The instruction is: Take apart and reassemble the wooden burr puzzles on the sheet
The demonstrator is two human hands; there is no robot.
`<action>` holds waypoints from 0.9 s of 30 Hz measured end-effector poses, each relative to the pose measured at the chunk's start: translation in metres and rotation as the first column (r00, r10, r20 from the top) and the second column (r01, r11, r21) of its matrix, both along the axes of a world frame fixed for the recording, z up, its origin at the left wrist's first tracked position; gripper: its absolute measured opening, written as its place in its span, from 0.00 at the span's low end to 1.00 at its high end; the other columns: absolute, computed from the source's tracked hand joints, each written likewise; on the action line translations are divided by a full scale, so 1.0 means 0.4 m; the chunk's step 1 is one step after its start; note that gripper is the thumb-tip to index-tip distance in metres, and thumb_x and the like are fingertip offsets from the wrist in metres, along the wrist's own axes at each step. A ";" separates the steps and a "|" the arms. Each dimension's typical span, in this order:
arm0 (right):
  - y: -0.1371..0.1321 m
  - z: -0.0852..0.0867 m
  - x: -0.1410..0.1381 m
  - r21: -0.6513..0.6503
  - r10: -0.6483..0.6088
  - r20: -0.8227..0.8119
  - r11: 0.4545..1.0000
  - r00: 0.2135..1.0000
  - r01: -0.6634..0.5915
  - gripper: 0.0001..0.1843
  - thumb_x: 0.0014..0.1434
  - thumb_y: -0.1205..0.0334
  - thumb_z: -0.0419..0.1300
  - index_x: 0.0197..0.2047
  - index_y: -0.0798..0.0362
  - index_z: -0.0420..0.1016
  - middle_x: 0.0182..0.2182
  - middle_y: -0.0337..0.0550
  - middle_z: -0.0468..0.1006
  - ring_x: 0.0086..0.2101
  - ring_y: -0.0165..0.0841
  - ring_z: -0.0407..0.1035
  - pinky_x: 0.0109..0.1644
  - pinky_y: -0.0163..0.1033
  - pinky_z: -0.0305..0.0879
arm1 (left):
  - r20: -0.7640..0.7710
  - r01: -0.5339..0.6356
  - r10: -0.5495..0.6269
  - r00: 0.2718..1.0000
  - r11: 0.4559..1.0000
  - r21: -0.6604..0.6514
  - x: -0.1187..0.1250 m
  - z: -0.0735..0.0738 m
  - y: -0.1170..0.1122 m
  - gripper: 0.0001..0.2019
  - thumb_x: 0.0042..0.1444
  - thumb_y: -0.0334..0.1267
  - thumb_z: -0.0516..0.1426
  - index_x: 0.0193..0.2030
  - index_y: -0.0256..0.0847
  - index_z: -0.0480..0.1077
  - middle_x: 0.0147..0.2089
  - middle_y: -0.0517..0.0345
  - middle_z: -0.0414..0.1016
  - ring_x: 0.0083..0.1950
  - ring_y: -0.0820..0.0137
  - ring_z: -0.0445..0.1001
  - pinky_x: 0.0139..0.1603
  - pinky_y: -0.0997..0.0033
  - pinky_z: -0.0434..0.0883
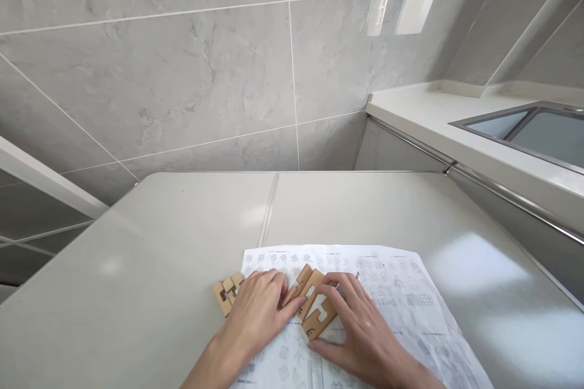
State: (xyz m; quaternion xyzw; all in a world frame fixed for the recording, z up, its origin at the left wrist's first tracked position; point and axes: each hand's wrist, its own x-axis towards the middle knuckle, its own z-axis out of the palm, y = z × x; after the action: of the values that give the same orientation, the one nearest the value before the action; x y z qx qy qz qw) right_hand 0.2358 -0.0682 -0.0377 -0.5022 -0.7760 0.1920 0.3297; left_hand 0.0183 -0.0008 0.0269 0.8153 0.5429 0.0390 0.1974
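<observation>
Several notched wooden puzzle pieces lie on a printed instruction sheet on a pale table. My left hand rests flat over the left pieces, fingers stretched toward the middle ones. One notched piece sticks out to its left, off the sheet. My right hand curls around a notched piece marked with a letter, thumb under it and fingers on its upper edge.
A grey tiled wall rises behind the table. At the right stands a white counter with a steel sink and a metal rail along its front. A seam splits the table top.
</observation>
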 end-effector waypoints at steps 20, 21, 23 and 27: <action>0.045 0.042 0.092 -0.235 0.189 -0.042 0.953 0.981 -0.194 0.18 0.62 0.72 0.72 0.42 0.46 0.67 0.44 0.38 0.76 0.44 0.39 0.71 0.46 0.44 0.71 | 0.077 0.152 -0.154 0.985 0.988 0.039 0.033 0.007 -0.005 0.10 0.73 0.47 0.59 0.41 0.46 0.71 0.47 0.53 0.76 0.49 0.55 0.77 0.46 0.57 0.73; 0.047 0.043 0.102 -0.266 0.174 -0.049 0.947 0.984 -0.181 0.17 0.62 0.73 0.71 0.42 0.46 0.68 0.43 0.38 0.76 0.44 0.39 0.71 0.45 0.43 0.70 | 0.068 0.164 -0.166 0.984 0.986 0.035 0.036 0.008 -0.003 0.10 0.72 0.46 0.59 0.41 0.45 0.71 0.48 0.53 0.76 0.50 0.54 0.77 0.47 0.57 0.73; 0.054 0.045 0.122 -0.339 0.116 -0.051 0.932 0.992 -0.126 0.15 0.62 0.73 0.69 0.44 0.45 0.70 0.42 0.37 0.76 0.41 0.38 0.71 0.44 0.42 0.69 | 0.059 0.176 -0.177 0.982 0.984 0.027 0.039 0.008 0.000 0.10 0.72 0.45 0.60 0.39 0.44 0.70 0.47 0.53 0.76 0.50 0.55 0.76 0.48 0.56 0.73; 0.071 0.053 0.155 -0.432 0.054 -0.078 0.898 0.995 -0.082 0.09 0.66 0.70 0.65 0.43 0.46 0.74 0.39 0.38 0.74 0.37 0.37 0.69 0.41 0.41 0.65 | 0.053 0.197 -0.201 0.978 0.978 0.072 0.045 -0.001 0.002 0.14 0.70 0.44 0.61 0.33 0.43 0.66 0.41 0.54 0.76 0.45 0.56 0.76 0.43 0.59 0.72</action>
State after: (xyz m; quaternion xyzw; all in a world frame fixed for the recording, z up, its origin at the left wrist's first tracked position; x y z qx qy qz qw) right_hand 0.2980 -0.0399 -0.0164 -0.5292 -0.7198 0.3876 0.2274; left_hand 0.0363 -0.0001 0.0265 0.8701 0.4508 0.0615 0.1895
